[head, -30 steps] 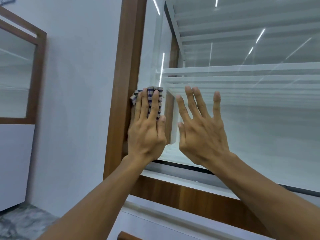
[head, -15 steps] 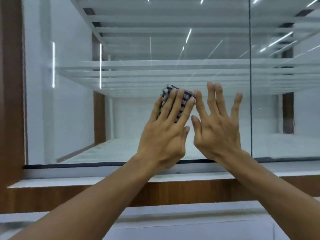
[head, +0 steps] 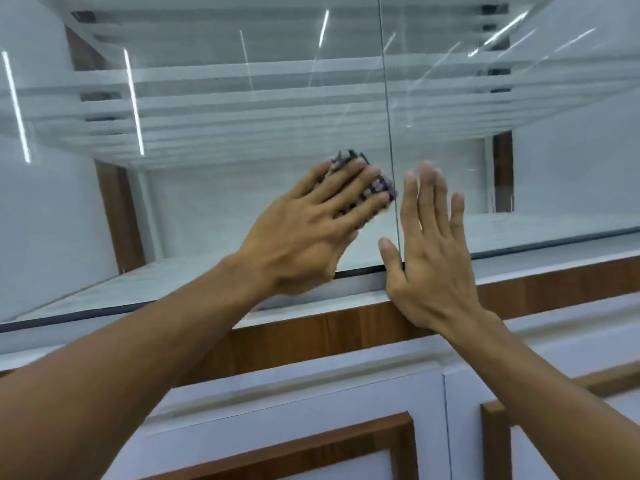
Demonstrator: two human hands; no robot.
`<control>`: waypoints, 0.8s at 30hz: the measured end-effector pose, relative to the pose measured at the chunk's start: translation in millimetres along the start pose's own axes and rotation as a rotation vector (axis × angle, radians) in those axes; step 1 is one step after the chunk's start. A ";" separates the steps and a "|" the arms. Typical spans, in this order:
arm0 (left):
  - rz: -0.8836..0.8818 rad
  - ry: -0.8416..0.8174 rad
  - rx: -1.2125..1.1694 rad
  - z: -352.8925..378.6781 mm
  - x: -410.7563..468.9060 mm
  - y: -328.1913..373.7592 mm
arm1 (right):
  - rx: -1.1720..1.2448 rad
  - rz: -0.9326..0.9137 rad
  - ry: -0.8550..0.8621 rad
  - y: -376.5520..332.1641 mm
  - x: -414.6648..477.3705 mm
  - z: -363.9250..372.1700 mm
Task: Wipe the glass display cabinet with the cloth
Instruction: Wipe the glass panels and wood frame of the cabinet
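The glass display cabinet (head: 242,209) fills the upper view, its clear front panes meeting at a vertical seam (head: 388,126) above a wood-trimmed ledge (head: 346,327) and white lower cabinet doors (head: 294,410). The left hand (head: 311,230) lies flat with fingers spread, pressing a checked cloth (head: 372,188) against the pane just left of the seam, at mid-height under the stacked glass shelves (head: 242,98). The right hand (head: 429,244), open and empty, rests just right of the seam, near the cloth.
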State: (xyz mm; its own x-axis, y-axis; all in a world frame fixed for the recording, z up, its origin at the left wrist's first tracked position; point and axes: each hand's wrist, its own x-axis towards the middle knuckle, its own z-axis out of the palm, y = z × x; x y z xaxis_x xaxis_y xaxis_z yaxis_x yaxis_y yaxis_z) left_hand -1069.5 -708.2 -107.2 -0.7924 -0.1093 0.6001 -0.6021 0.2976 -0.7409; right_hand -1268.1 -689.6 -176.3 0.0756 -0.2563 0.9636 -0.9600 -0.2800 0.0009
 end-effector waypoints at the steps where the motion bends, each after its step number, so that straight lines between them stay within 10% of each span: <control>1: -0.090 0.021 -0.005 -1.8 3.9 -0.4 | 0.001 0.012 0.001 -1.4 -4.1 0.6; 11: 0.330 -0.195 -0.103 -11.7 -20.0 -7.2 | 0.020 0.144 0.063 -26.0 -35.2 10.8; 24: 0.281 -0.214 -0.089 -18.5 -24.9 -21.5 | -0.031 0.176 -0.015 -53.0 -40.8 12.2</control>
State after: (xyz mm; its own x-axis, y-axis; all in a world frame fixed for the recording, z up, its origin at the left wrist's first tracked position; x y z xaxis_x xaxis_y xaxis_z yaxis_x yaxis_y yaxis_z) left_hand -1035.0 -694.4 -100.7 -0.9339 -0.2047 0.2930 -0.3545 0.4246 -0.8331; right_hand -1217.0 -675.5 -219.0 -0.0906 -0.3129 0.9454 -0.9665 -0.2011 -0.1592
